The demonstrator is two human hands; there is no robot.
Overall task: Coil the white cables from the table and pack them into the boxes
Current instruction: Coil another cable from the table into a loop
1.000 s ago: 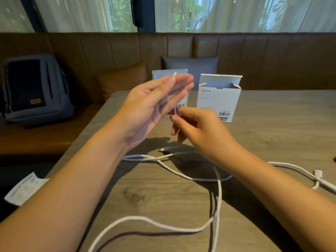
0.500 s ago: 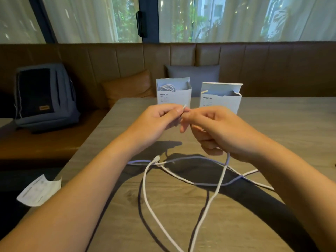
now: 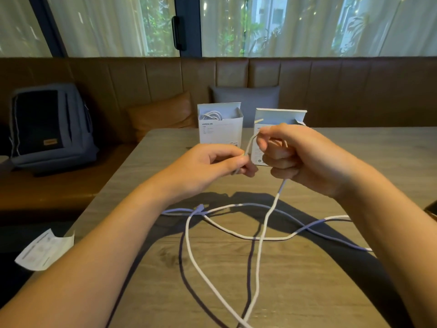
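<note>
The white cable (image 3: 260, 242) is seen in the head view pinched near its end by the left hand (image 3: 212, 164) and gripped in the curled fingers of the right hand (image 3: 295, 155), apparently so a first loop can be formed. Its slack is trailed across the table (image 3: 307, 292). The left box (image 3: 220, 125) is already filled with a coil, while the right box (image 3: 279, 121) is stood open behind the hands, presumably for this cable.

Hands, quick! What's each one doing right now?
Left hand: pinches the white cable near its end.
Right hand: fingers curled round the same cable, which loops over its forefinger.
</note>
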